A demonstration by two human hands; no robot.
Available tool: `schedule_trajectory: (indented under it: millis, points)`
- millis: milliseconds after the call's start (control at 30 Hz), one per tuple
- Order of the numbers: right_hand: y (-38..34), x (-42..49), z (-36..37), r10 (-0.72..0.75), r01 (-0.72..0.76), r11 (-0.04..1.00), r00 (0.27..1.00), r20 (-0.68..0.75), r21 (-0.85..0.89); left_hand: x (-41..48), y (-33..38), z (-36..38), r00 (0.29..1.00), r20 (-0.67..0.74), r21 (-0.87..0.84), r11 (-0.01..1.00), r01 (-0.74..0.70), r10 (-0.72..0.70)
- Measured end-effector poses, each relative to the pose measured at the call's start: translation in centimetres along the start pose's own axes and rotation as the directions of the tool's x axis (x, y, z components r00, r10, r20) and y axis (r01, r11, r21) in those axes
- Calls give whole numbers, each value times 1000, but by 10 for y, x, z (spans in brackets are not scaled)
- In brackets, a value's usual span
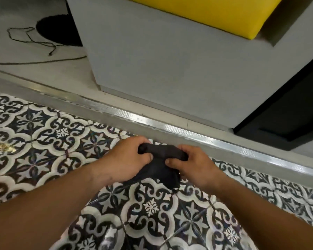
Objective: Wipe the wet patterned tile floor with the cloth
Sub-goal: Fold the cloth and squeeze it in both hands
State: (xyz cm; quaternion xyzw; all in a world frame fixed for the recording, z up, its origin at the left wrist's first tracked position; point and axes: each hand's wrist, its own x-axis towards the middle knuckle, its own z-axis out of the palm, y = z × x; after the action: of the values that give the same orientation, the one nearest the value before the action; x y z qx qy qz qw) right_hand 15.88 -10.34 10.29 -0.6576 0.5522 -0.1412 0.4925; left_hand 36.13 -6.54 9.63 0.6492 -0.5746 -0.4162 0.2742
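Note:
A dark cloth (pixel 161 166) is bunched up between both of my hands, held just above the patterned tile floor (pixel 49 134). My left hand (pixel 128 159) grips its left end with the fingers curled over the top. My right hand (pixel 193 165) grips the right end, thumb pressed on the cloth. A loose corner of the cloth hangs down between the wrists. The black-and-white tiles shine with wetness, and a yellowish glint shows at the far left. My forearms hide part of the floor below.
A shiny metal threshold strip (pixel 152 123) runs diagonally just beyond my hands. Behind it stands a grey cabinet (pixel 161 60) with a yellow cushion (pixel 215 13) on top. A black opening (pixel 287 114) lies at right. A black object and a thin cord (pixel 29 38) lie at upper left.

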Motion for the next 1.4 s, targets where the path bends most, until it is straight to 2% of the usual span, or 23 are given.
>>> schedule_trajectory:
  millis: [167, 333, 433, 600, 733, 1000, 1133, 1233, 1333, 1400]
  points:
    - [54, -21, -47, 62, -57, 997, 993, -98, 60, 13, 24, 82, 999, -8, -133, 991, 33, -35]
    - [110, -57, -97, 196, -154, 961, 965, -175, 228, 15, 62, 171, 996, 11, -232, 969, 85, -84]
    - [142, -81, -127, 230, -183, 962, 944, -237, 203, 13, 83, 219, 993, 57, -262, 958, 112, -101]
    - [195, -125, -172, 285, -240, 955, 908, -307, 176, 4, 113, 295, 980, 169, -266, 952, 149, -106]
    - [240, -148, -190, 347, -278, 933, 865, -362, 231, -1, 127, 339, 968, 236, -197, 971, 135, -86]
    - [313, -141, -165, 515, -345, 844, 734, -442, 411, -7, 115, 401, 931, 259, -110, 950, 292, -256]
    - [327, -142, -154, 514, -413, 857, 738, -438, 309, -9, 102, 412, 921, 233, -99, 934, 342, -313]
    - [327, -130, -165, 445, -395, 895, 772, -454, 207, 3, 104, 414, 912, 233, -108, 923, 368, -336]
    - [324, -111, -183, 371, -406, 913, 772, -516, 47, 22, 111, 411, 933, 252, -110, 950, 293, -259]
    - [326, -101, -188, 330, -459, 879, 781, -530, -130, 31, 112, 404, 939, 276, -6, 977, 213, -203]
